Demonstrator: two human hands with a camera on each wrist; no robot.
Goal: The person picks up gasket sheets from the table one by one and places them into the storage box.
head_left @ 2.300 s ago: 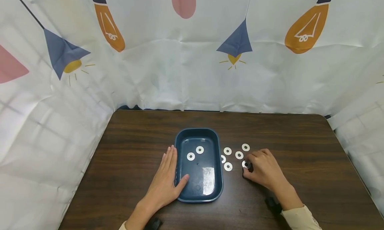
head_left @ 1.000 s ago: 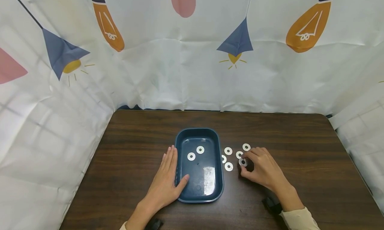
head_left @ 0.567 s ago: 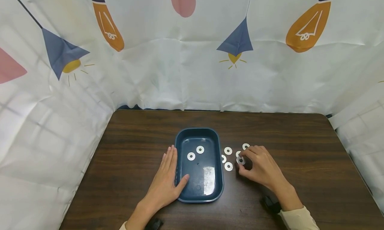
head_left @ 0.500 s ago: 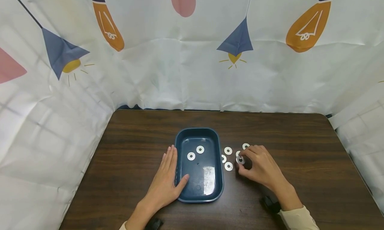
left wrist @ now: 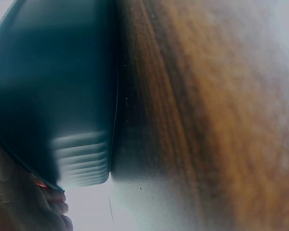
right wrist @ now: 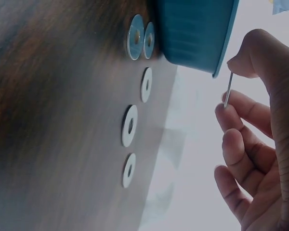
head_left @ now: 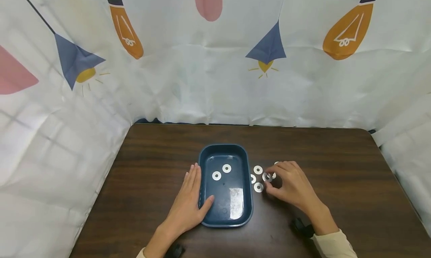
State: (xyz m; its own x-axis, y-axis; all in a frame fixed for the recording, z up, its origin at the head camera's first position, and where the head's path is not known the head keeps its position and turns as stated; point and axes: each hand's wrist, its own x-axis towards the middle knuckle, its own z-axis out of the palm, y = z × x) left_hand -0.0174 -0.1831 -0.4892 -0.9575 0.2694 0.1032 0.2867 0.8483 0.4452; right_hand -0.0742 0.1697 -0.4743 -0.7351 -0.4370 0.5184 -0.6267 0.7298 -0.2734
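Between thumb and fingertips, my right hand (head_left: 293, 185) pinches a flat metal washer (head_left: 267, 177), raised off the table. In the right wrist view the pinched washer (right wrist: 228, 90) shows edge-on. My left hand (head_left: 188, 198) lies along the left side of a dark blue tray (head_left: 225, 223), fingers straight, thumb over the rim. Inside the tray are two washers, one washer (head_left: 216, 175) a little nearer than the other washer (head_left: 226, 168). Several loose washers (right wrist: 130, 126) lie on the table right of the tray; in the head view my right hand partly hides some of them.
The tray stands on a dark wood-grain table (head_left: 161, 153). Behind the table and at its sides hangs a white curtain (head_left: 175, 82) printed with lamps and bulbs. A dark wrist strap device (head_left: 302, 228) sits under the right wrist.
My right hand has picked a washer up off the table and moved it left, toward the tray. The left hand has stayed on the tray's side.
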